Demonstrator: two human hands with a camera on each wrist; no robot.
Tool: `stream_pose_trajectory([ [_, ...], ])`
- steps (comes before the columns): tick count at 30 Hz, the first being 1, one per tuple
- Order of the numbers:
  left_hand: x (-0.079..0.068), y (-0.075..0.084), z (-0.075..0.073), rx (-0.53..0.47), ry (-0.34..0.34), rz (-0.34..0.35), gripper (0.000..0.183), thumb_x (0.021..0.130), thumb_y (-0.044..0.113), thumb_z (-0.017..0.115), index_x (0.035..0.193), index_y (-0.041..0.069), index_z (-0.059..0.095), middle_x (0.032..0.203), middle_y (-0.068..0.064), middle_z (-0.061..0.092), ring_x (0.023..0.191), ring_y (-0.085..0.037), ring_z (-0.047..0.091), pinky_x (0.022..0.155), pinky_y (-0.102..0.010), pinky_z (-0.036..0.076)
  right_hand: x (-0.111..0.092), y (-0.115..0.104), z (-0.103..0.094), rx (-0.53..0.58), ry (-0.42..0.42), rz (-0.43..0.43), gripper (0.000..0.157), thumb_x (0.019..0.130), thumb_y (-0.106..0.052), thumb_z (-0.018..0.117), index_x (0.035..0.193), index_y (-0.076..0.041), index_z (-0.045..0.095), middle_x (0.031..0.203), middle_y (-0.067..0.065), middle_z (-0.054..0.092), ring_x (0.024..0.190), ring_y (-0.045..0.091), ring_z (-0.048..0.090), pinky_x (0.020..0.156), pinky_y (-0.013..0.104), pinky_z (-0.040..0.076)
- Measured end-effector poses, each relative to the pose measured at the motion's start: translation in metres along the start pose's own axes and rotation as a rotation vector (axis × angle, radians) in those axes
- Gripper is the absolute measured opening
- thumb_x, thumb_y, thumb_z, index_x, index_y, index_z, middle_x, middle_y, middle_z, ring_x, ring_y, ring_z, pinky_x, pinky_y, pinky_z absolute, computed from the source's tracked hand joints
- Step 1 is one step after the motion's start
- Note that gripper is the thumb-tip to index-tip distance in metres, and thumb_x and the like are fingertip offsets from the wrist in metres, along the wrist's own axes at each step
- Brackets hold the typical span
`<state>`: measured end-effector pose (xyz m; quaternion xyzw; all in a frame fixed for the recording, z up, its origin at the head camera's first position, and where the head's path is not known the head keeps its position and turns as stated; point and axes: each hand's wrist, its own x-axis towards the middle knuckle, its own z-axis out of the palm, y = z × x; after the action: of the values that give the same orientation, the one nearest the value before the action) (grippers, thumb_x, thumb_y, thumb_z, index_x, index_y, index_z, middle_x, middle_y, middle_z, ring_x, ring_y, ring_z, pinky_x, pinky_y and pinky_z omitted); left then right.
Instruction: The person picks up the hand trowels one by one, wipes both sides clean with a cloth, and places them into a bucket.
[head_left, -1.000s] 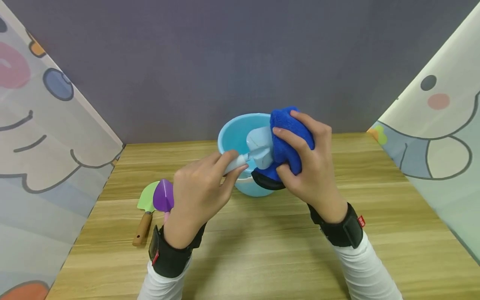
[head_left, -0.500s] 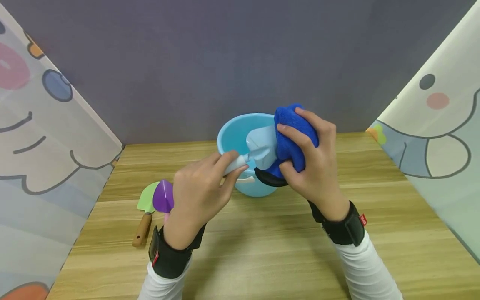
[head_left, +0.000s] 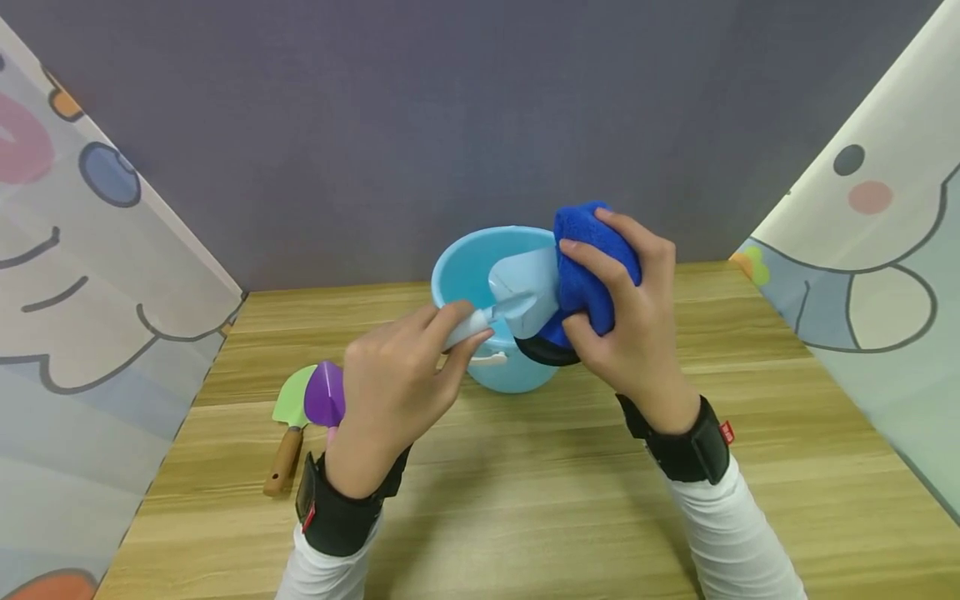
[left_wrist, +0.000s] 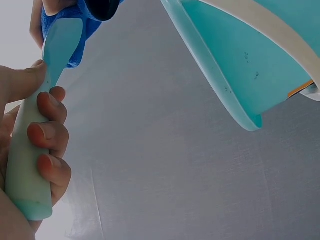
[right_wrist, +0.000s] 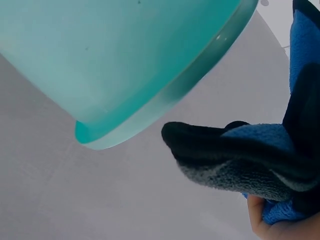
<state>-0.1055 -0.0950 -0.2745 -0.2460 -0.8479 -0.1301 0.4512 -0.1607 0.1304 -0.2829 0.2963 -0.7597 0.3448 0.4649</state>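
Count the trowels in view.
3: the light blue trowel in the left hand, and the green trowel and purple trowel on the table, left of the bucket, which may hide others.

Worktop (head_left: 540,508) of yellowish wood, grain streaked from side to side. Light-blue bucket (head_left: 512,375) stands upright toward its far edge. Over on the person's left, a green trowel (head_left: 291,400), brown handle nearest me, beside a purple trowel (head_left: 323,395), its pink handle partly hidden.
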Motion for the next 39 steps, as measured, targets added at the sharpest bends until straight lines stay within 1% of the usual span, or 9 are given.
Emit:
stream_pose_trajectory([
  [4, 0.001, 0.000, 0.001, 0.002, 0.002, 0.006, 0.026, 0.084, 0.033, 0.072, 0.095, 0.009, 0.071, 0.055, -0.003, 0.061, 0.037, -0.015, 0.042, 0.031, -0.031, 0.031, 0.001, 0.002, -0.001, 0.007, 0.011, 0.009, 0.049, 0.070, -0.015, 0.055, 0.118, -0.013, 0.063, 0.138, 0.026, 0.046, 0.127, 0.037, 0.038, 0.088, 0.066, 0.043],
  [12, 0.001, -0.001, 0.001, 0.016, 0.011, 0.007, 0.026, 0.084, 0.033, 0.072, 0.095, 0.009, 0.071, 0.054, -0.003, 0.059, 0.037, -0.016, 0.041, 0.031, -0.031, 0.029, 0.002, 0.005, 0.001, -0.001, 0.006, 0.015, 0.049, 0.070, -0.014, 0.055, 0.118, -0.013, 0.063, 0.138, 0.025, 0.047, 0.127, 0.037, 0.039, 0.089, 0.066, 0.044],
  [17, 0.000, 0.001, 0.002, 0.035, 0.010, 0.020, 0.026, 0.085, 0.033, 0.071, 0.095, 0.009, 0.070, 0.055, -0.003, 0.061, 0.037, -0.015, 0.041, 0.031, -0.030, 0.029, 0.002, 0.007, -0.001, -0.003, 0.001, 0.021, 0.048, 0.071, -0.014, 0.055, 0.118, -0.012, 0.064, 0.138, 0.025, 0.048, 0.126, 0.036, 0.039, 0.089, 0.066, 0.045],
  [21, 0.000, 0.001, 0.001, 0.035, 0.010, 0.021, 0.026, 0.085, 0.033, 0.072, 0.095, 0.009, 0.071, 0.060, -0.004, 0.064, 0.038, -0.015, 0.043, 0.031, -0.030, 0.030, 0.002, 0.008, -0.002, -0.006, -0.001, 0.027, 0.048, 0.071, -0.014, 0.056, 0.118, -0.012, 0.064, 0.138, 0.025, 0.048, 0.127, 0.036, 0.039, 0.089, 0.066, 0.046],
  [25, 0.001, 0.000, 0.001, 0.021, 0.005, 0.006, 0.024, 0.085, 0.032, 0.072, 0.094, 0.009, 0.070, 0.073, -0.006, 0.070, 0.040, -0.016, 0.047, 0.031, -0.031, 0.032, 0.002, 0.011, -0.003, 0.000, -0.003, 0.040, 0.048, 0.071, -0.012, 0.056, 0.118, -0.010, 0.064, 0.138, 0.026, 0.048, 0.128, 0.035, 0.039, 0.090, 0.066, 0.046],
  [28, 0.001, -0.001, 0.001, 0.006, 0.005, -0.012, 0.024, 0.084, 0.031, 0.072, 0.093, 0.009, 0.070, 0.080, -0.008, 0.072, 0.042, -0.016, 0.050, 0.031, -0.031, 0.033, 0.003, 0.012, -0.004, 0.009, -0.005, 0.056, 0.048, 0.071, -0.011, 0.056, 0.119, -0.009, 0.064, 0.139, 0.027, 0.047, 0.129, 0.034, 0.038, 0.091, 0.066, 0.045],
  [34, 0.002, -0.003, 0.000, -0.007, 0.011, -0.044, 0.025, 0.084, 0.031, 0.072, 0.094, 0.009, 0.070, 0.083, -0.010, 0.072, 0.046, -0.018, 0.055, 0.032, -0.033, 0.038, 0.003, 0.014, -0.006, 0.011, 0.010, 0.072, 0.047, 0.072, -0.012, 0.055, 0.118, -0.008, 0.064, 0.138, 0.027, 0.047, 0.128, 0.033, 0.038, 0.091, 0.066, 0.045],
  [39, 0.002, -0.004, -0.002, -0.008, 0.025, -0.057, 0.027, 0.085, 0.032, 0.071, 0.094, 0.006, 0.071, 0.082, -0.011, 0.073, 0.048, -0.019, 0.058, 0.034, -0.034, 0.041, 0.004, 0.013, -0.007, 0.014, 0.017, 0.075, 0.047, 0.072, -0.012, 0.055, 0.117, -0.008, 0.065, 0.138, 0.027, 0.048, 0.128, 0.033, 0.038, 0.091, 0.066, 0.045],
])
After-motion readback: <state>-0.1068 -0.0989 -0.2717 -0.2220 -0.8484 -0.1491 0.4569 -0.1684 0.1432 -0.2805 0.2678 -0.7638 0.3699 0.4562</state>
